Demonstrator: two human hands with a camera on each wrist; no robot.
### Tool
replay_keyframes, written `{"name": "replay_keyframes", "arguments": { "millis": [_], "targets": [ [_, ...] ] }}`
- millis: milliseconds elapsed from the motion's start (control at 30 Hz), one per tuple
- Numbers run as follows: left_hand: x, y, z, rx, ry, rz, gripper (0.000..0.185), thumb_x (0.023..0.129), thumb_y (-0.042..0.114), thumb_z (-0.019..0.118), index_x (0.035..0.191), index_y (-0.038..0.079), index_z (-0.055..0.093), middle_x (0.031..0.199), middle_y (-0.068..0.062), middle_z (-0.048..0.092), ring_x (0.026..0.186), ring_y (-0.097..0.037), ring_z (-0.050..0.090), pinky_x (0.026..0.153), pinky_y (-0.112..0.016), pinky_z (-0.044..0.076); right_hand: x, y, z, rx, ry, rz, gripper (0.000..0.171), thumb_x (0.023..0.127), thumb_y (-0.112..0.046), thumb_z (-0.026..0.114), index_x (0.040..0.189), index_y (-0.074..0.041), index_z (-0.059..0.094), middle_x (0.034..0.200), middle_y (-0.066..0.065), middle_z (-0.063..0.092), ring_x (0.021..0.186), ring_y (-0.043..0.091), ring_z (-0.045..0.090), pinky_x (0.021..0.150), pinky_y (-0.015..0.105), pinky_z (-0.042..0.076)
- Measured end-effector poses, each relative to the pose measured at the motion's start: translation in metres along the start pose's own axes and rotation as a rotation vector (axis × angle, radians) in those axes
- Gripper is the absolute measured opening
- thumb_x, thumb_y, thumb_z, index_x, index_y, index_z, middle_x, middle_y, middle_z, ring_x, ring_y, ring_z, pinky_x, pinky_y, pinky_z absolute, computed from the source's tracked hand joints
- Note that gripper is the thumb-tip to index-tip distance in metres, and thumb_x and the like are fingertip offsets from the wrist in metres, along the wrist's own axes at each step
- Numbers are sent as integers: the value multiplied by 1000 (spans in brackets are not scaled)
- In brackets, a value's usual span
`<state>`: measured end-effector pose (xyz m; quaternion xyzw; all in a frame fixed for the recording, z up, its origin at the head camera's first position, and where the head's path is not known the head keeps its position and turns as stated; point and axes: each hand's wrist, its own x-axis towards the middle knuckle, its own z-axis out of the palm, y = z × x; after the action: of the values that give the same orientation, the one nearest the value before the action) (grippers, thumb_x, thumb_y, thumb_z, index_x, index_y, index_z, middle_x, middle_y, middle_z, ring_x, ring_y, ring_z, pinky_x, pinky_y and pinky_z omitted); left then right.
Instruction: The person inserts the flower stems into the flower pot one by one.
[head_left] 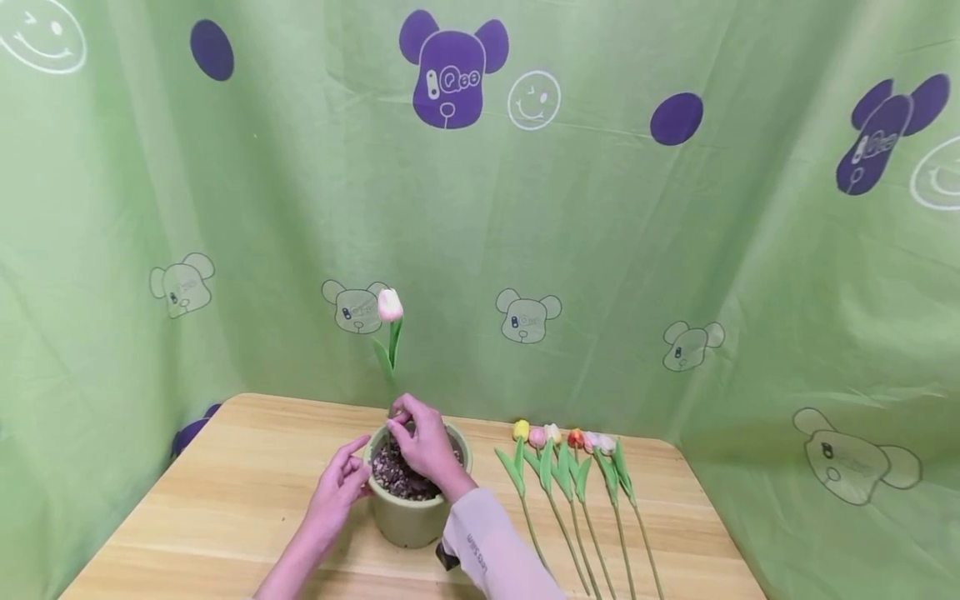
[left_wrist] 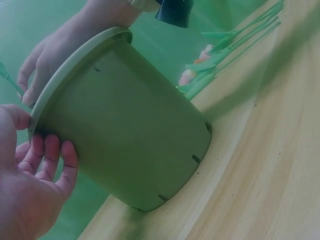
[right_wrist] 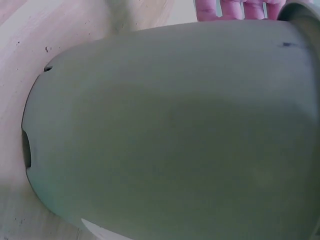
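A pale green pot (head_left: 411, 517) filled with dark pebbles stands on the wooden table (head_left: 225, 492). A pink-white tulip (head_left: 389, 306) rises upright from the pot's far side. My right hand (head_left: 402, 420) reaches over the pebbles, its fingers curled and pinching the stem's lower end. My left hand (head_left: 358, 467) holds the pot's left rim. In the left wrist view the thumb sits at the rim of the pot (left_wrist: 125, 135) and the fingers (left_wrist: 50, 157) lie curled against its wall. The pot wall (right_wrist: 175, 130) fills the right wrist view.
Several artificial tulips (head_left: 570, 467) lie side by side on the table right of the pot, blooms toward the back. A green printed cloth (head_left: 600, 250) hangs behind and on both sides. Bare wood lies left of the pot.
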<state>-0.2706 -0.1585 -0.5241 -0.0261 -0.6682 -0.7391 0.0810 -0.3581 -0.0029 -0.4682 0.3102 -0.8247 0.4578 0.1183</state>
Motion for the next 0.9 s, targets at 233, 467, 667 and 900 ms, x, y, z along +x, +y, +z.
{"name": "replay_keyframes", "arguments": {
  "millis": [233, 467, 667, 900],
  "targets": [
    [1, -1, -1, -8, 0, -13, 55, 103, 4, 54, 156, 6, 40, 107, -17, 62, 94, -17, 66, 87, -28, 62, 2, 3, 1, 2, -8, 32, 7, 97, -8, 69, 101, -11, 64, 90, 2, 68, 77, 8, 59, 67, 18, 55],
    [2, 0, 0, -3, -2, -5, 55, 103, 3, 53, 156, 4, 39, 107, -16, 61, 93, -16, 65, 86, -28, 62, 1, 3, 0, -15, -14, 44, 6, 98, -9, 68, 100, -11, 63, 92, 2, 69, 80, 6, 59, 71, 18, 56],
    [2, -2, 3, -23, -13, -23, 54, 103, 2, 53, 156, 4, 39, 107, -17, 62, 93, -17, 66, 87, -28, 62, -2, 5, -2, -17, -7, 50, 7, 97, -7, 69, 99, -10, 63, 91, 2, 68, 79, 6, 58, 71, 18, 56],
    [1, -1, 1, 7, 4, -7, 55, 102, 3, 53, 156, 3, 39, 107, -17, 62, 93, -17, 66, 86, -28, 62, 0, 3, 0, -14, -30, 46, 6, 98, -8, 68, 100, -10, 63, 91, 2, 68, 77, 5, 58, 71, 18, 56]
  ]
}}
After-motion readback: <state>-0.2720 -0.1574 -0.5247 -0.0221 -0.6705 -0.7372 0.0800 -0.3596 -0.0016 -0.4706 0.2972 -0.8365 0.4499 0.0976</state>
